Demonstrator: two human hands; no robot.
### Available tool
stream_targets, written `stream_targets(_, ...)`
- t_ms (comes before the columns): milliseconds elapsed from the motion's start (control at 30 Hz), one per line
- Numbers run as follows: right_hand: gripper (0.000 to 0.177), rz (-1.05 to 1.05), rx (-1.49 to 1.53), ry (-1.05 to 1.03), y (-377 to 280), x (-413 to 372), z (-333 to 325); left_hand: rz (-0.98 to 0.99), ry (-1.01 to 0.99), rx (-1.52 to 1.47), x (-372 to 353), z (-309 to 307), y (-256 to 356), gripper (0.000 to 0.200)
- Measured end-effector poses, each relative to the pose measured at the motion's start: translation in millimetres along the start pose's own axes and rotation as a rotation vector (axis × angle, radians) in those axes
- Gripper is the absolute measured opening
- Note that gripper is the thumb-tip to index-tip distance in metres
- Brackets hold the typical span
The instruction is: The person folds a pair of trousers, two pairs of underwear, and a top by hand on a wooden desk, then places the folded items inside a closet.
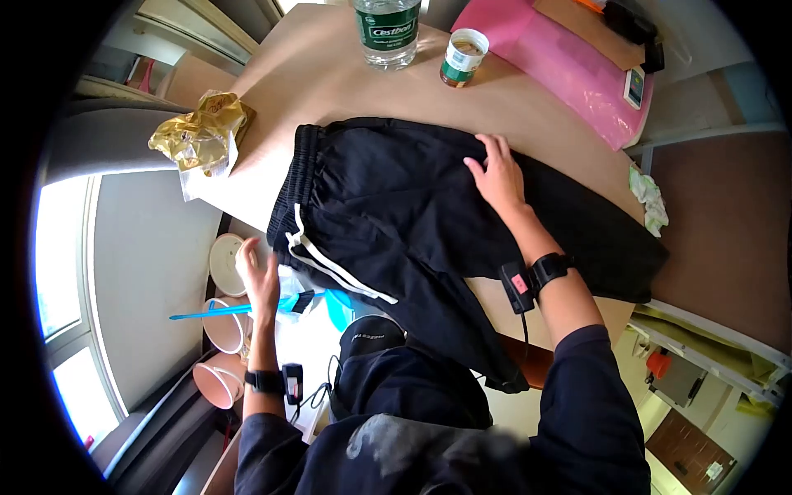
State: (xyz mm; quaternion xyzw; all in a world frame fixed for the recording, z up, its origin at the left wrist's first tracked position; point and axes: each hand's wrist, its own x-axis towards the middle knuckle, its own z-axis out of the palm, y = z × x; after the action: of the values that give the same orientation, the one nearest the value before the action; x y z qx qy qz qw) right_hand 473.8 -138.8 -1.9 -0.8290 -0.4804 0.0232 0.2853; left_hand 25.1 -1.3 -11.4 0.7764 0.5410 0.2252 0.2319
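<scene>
Black trousers (396, 206) with a white drawstring (330, 262) lie spread across a brown table (330, 74), their waistband to the left and one leg hanging over the near edge. My right hand (497, 173) rests flat on the fabric with its fingers apart. My left hand (260, 280) hovers open just off the table's near corner, beside the waistband and drawstring, holding nothing. Both wrists wear black bands.
A water bottle (388, 31) and a small open cup (464, 56) stand at the far edge. A pink bag (569, 66) with a phone (634, 87) lies far right. A gold foil packet (202, 132) sits at the left corner. Bowls (224, 264) lie below.
</scene>
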Motion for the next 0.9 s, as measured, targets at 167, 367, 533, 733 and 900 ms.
stream_targets(167, 0.016, -0.043, -0.107, -0.107, 15, 22, -3, 0.060, -0.072, -0.073, 106, 61, 91, 0.049)
stream_targets(367, 0.011, -0.152, 0.020, 0.005, 18, 44, -23, -0.203, -0.475, -0.577, 196, 77, 105, 0.033)
stream_targets(533, 0.010, -0.062, -0.078, -0.005, 34, 55, -6, -0.297, -0.548, -0.817, 206, 83, 113, 0.027)
stream_targets(733, 0.008, -0.021, -0.252, 0.000, 36, 66, 11, -0.231, -0.396, -0.664, 236, 114, 118, 0.033)
stream_targets(900, 0.015, 0.006, -0.219, 0.136, 28, 65, 11, 0.049, -0.204, -0.440, 254, 132, 124, 0.037)
